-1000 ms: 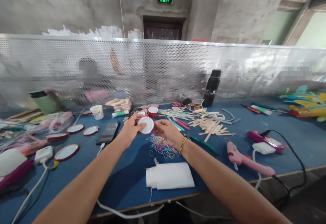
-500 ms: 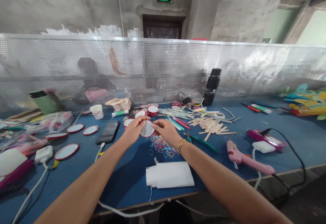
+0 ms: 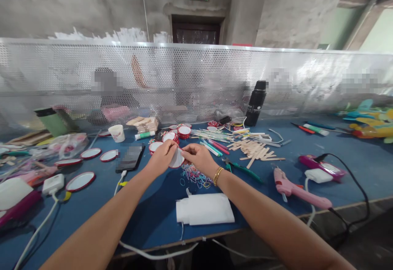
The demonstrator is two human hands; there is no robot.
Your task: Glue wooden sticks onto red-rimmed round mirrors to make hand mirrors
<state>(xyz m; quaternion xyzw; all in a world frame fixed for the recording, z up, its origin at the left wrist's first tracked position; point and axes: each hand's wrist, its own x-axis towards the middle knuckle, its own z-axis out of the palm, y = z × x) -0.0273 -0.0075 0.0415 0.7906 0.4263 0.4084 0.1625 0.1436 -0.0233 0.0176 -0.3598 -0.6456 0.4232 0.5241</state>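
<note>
A small round white disc with a red rim [image 3: 177, 159] is held up between my two hands over the blue table. The fingers of my left hand [image 3: 162, 157] pinch its upper left edge. My right hand [image 3: 198, 157], with a gold bracelet at the wrist, grips its right edge with thumb and fingers. Colourful rubber bands [image 3: 198, 177] lie in a loose heap just below my right hand. Behind my left hand are stacked red-rimmed discs [image 3: 184, 131]. A folded white cloth-like bundle [image 3: 205, 209] lies nearer the table's front edge.
A phone [image 3: 130, 158], a paper cup [image 3: 116, 133] and more red-rimmed discs [image 3: 81, 181] are on the left. Wooden sticks [image 3: 253, 152], green pliers [image 3: 245, 172], a pink glue gun [image 3: 297, 191] and a black bottle [image 3: 256, 104] stand or lie to the right.
The disc has tilted between my hands and shows a narrower face. My left fingers have shifted slightly along its top edge.
</note>
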